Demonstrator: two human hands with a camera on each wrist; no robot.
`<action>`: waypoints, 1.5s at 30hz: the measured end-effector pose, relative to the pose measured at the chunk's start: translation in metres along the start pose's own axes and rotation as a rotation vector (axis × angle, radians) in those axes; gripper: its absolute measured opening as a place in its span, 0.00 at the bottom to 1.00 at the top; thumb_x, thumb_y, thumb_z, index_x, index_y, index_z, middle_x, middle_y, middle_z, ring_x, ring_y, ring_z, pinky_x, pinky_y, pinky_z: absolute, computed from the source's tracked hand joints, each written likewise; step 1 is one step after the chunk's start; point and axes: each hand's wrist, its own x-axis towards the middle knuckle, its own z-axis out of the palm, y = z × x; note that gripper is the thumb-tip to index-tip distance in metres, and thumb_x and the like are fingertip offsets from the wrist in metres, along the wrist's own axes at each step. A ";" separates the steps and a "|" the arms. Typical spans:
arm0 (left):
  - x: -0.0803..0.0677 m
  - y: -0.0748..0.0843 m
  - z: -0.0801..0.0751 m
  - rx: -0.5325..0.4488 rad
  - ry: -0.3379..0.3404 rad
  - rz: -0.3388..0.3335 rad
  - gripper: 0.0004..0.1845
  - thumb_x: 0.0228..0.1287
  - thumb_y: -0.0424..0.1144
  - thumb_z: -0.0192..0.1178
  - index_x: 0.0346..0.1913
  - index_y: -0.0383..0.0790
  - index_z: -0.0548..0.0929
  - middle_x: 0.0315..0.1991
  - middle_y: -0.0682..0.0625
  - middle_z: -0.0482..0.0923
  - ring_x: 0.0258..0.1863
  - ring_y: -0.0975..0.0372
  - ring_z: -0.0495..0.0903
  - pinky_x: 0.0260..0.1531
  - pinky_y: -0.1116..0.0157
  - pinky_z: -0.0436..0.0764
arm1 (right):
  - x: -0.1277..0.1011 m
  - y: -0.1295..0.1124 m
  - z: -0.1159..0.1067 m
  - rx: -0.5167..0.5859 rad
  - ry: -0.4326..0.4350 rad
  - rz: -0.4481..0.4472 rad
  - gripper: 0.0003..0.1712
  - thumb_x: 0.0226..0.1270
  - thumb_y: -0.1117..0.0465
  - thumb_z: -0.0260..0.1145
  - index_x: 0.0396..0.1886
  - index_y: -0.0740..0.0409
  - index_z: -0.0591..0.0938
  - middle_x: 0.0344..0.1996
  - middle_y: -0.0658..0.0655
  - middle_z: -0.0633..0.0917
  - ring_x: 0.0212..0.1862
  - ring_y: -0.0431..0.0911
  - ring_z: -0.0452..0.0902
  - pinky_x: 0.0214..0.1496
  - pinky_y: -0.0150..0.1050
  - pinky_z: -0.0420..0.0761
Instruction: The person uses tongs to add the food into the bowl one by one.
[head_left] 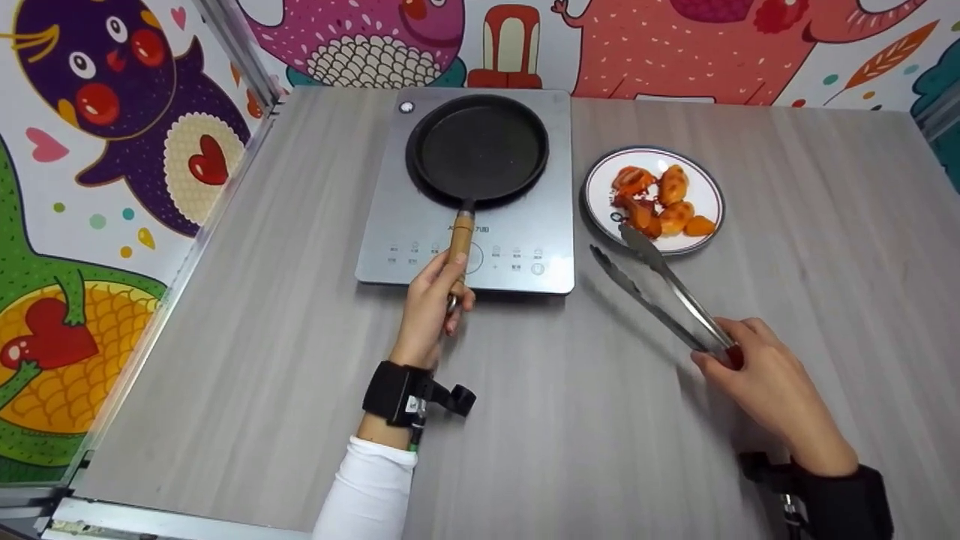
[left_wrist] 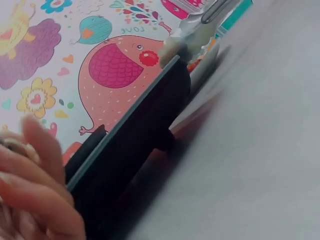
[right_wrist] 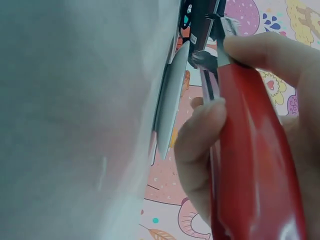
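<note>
Induction cooktop: a brushed-silver, round-cornered slab; its small front lettering and control labels were too small to read surely, part of the brand hidden behind the pan's handle.
Frying pan: round, matt black and low-rimmed, on the cooktop's far half, its wooden handle pointing toward the near edge.
Left hand: at the cooktop's near edge, fingers wrapped round that handle.
Kitchen tongs: shiny metal arms spread apart, smooth red grips, right of the cooktop.
Right hand: nearer the person and right of the cooktop, grasping those grips between thumb and fingers.
Plate: round, white, dark-rimmed, just right of the cooktop, bearing glossy orange-brown food pieces.
Surface: grey, streaked like woodgrain, under the cooktop.
</note>
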 end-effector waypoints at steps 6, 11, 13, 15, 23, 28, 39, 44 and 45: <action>0.011 -0.016 -0.009 -0.239 -0.092 -0.023 0.27 0.59 0.52 0.56 0.60 0.49 0.66 0.13 0.54 0.63 0.05 0.69 0.57 0.01 0.74 0.54 | 0.004 -0.004 -0.002 0.025 0.049 0.017 0.32 0.56 0.46 0.63 0.52 0.66 0.73 0.32 0.55 0.70 0.30 0.46 0.64 0.29 0.37 0.62; 0.013 -0.022 -0.014 -0.368 -0.169 -0.016 0.27 0.62 0.49 0.53 0.62 0.45 0.63 0.14 0.54 0.63 0.06 0.69 0.59 0.03 0.75 0.56 | 0.007 -0.003 -0.005 0.022 0.047 0.024 0.33 0.56 0.47 0.63 0.53 0.67 0.72 0.31 0.57 0.71 0.29 0.47 0.65 0.28 0.38 0.63; 0.014 -0.023 -0.014 -0.398 -0.194 -0.012 0.26 0.64 0.48 0.52 0.62 0.43 0.62 0.14 0.54 0.63 0.07 0.69 0.60 0.04 0.75 0.58 | 0.009 -0.002 -0.008 0.013 0.053 0.024 0.33 0.56 0.48 0.63 0.54 0.67 0.72 0.30 0.58 0.72 0.28 0.48 0.66 0.27 0.39 0.64; 0.015 -0.023 -0.014 -0.418 -0.212 -0.004 0.26 0.64 0.47 0.51 0.62 0.42 0.61 0.15 0.53 0.63 0.08 0.68 0.60 0.05 0.74 0.59 | 0.012 -0.002 -0.011 0.002 0.059 0.020 0.32 0.56 0.50 0.64 0.55 0.67 0.71 0.29 0.58 0.74 0.28 0.48 0.67 0.28 0.40 0.65; 0.015 -0.026 -0.014 -0.423 -0.228 0.008 0.26 0.64 0.46 0.52 0.63 0.42 0.61 0.15 0.53 0.63 0.09 0.68 0.61 0.06 0.74 0.59 | 0.027 -0.002 -0.018 -0.017 0.074 -0.017 0.28 0.55 0.56 0.64 0.54 0.65 0.71 0.27 0.56 0.78 0.27 0.47 0.69 0.27 0.42 0.67; 0.012 -0.030 -0.014 -0.421 -0.219 -0.016 0.27 0.63 0.47 0.52 0.63 0.45 0.60 0.15 0.54 0.62 0.10 0.68 0.59 0.06 0.74 0.58 | 0.034 0.000 -0.019 -0.046 0.042 0.006 0.30 0.55 0.57 0.64 0.56 0.64 0.70 0.27 0.57 0.77 0.26 0.48 0.69 0.25 0.40 0.66; 0.011 -0.024 -0.015 -0.398 -0.217 -0.020 0.27 0.63 0.48 0.53 0.63 0.48 0.61 0.16 0.54 0.61 0.10 0.69 0.57 0.07 0.75 0.55 | 0.060 -0.001 -0.029 -0.033 -0.024 0.032 0.32 0.55 0.48 0.63 0.57 0.59 0.70 0.30 0.56 0.79 0.28 0.49 0.69 0.27 0.40 0.65; 0.011 -0.026 -0.012 -0.396 -0.213 -0.041 0.28 0.62 0.49 0.53 0.64 0.49 0.61 0.17 0.55 0.62 0.10 0.69 0.57 0.07 0.75 0.56 | 0.068 0.004 -0.042 -0.031 -0.087 0.056 0.35 0.56 0.45 0.62 0.58 0.60 0.68 0.31 0.57 0.79 0.27 0.48 0.69 0.24 0.39 0.66; 0.011 -0.026 -0.012 -0.394 -0.214 -0.045 0.28 0.62 0.49 0.53 0.64 0.49 0.60 0.17 0.55 0.62 0.10 0.69 0.57 0.07 0.75 0.56 | 0.068 0.005 -0.043 -0.029 -0.090 0.063 0.35 0.56 0.44 0.62 0.58 0.59 0.69 0.31 0.57 0.79 0.27 0.48 0.69 0.23 0.38 0.66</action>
